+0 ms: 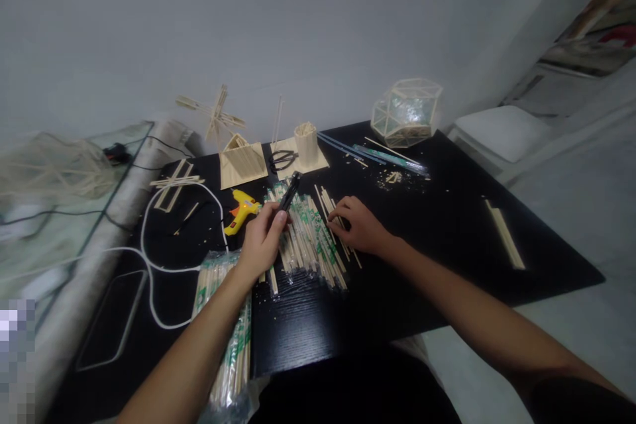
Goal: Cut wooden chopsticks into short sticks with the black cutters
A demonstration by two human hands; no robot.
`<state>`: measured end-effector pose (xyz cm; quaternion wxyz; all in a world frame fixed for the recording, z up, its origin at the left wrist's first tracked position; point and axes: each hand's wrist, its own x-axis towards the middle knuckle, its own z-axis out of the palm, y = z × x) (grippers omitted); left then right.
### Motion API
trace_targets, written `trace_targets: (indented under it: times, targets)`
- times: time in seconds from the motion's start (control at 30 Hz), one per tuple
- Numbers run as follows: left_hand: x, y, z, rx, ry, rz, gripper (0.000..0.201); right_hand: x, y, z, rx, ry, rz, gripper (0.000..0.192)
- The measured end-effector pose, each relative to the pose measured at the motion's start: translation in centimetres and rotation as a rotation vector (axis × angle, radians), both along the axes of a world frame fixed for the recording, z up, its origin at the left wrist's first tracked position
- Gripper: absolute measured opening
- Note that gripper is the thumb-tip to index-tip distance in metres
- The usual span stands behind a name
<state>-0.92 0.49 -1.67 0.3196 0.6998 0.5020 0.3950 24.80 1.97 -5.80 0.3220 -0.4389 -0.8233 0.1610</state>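
Soft, even light fills the room and casts only faint shadows. The black table (447,225) shows a dull sheen near its front edge. The wide lens bends lines toward the edges, the left side smears into blur, and a pixelated patch (17,358) sits bottom left.

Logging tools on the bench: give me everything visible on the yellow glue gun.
The glue gun is a small pistol-shaped tool with a yellow body that looks like plastic, and an orange patch, perhaps its trigger or switch. It lies flat on its side on the black table, apart from the left hand and just left of the spread of wrapped chopsticks. A white cable loops across the table on its left and seems to run to it. Neither hand touches it.
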Motion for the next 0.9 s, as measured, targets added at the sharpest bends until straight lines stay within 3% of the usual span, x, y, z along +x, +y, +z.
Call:
trace_targets:
  times: [0.2, 0.37, 0.47, 0.53, 0.6, 0.7, 0.9]
  targets:
    - [0.0, 0.0, 0.1, -0.019, -0.001, -0.006, 0.040, 0.0, 0.1, -0.1, -0.052, 0.011, -0.026, 0.020]
    - [-0.1, 0.0, 0.1, -0.004, 0.014, -0.009, 0.038, 0.3, -0.1, 0.1, -0.171, 0.019, -0.212, 0.041]
    - [-0.1, 0.0, -0.2, -0.005, 0.015, -0.014, 0.036, 0.4, -0.1, 0.9, -0.295, -0.127, -0.326, 0.039]
    - [-0.2, 0.0, -0.3, -0.011, 0.014, -0.013, 0.037, 0.1, -0.1, 1.6, -0.329, -0.286, -0.351, 0.026]
    - [-0.2, 0.0, -0.5, -0.016, 0.022, -0.005, 0.038, -0.5, -0.2, 2.1, -0.310, -0.450, -0.340, 0.014]
    - [-0.2, 0.0, -0.5, -0.016, 0.048, -0.001, 0.039, -1.9, -0.8, 2.4, -0.249, -0.587, -0.323, 0.022]
    - [0.0, 0.0, -0.2, -0.009, 0.074, -0.018, 0.038, -3.8, -2.4, 1.0, -0.043, -0.636, -0.499, 0.023]
